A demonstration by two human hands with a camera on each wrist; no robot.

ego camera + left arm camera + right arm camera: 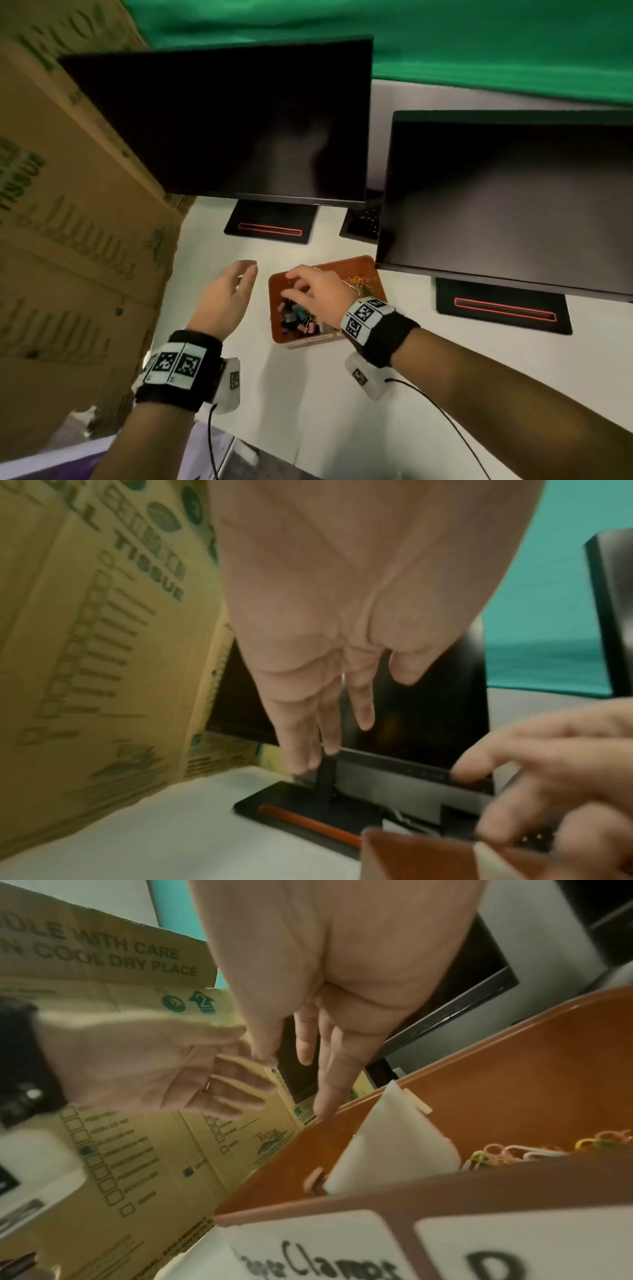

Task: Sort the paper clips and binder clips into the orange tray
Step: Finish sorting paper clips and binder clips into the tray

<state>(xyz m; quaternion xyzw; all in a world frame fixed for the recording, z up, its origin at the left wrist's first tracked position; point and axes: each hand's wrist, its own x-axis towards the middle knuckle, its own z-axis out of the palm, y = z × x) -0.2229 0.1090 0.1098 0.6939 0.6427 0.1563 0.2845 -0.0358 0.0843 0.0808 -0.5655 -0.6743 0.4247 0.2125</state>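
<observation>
on the white desk point(308, 394) the orange tray point(371, 270) is reached into by the right hand point(315, 291), fingers loosely spread, nothing gripped; the left hand point(226, 298) is held open beside it.

From my station, the right hand point(310, 291) covers part of the orange tray point(363, 265); its fingertip contents are unreadable; the binder clips point(296, 320) blur together.

surface: white desk point(308, 394) | on it: orange tray point(363, 265), two monitors point(239, 130), cardboard boxes point(68, 222)
</observation>
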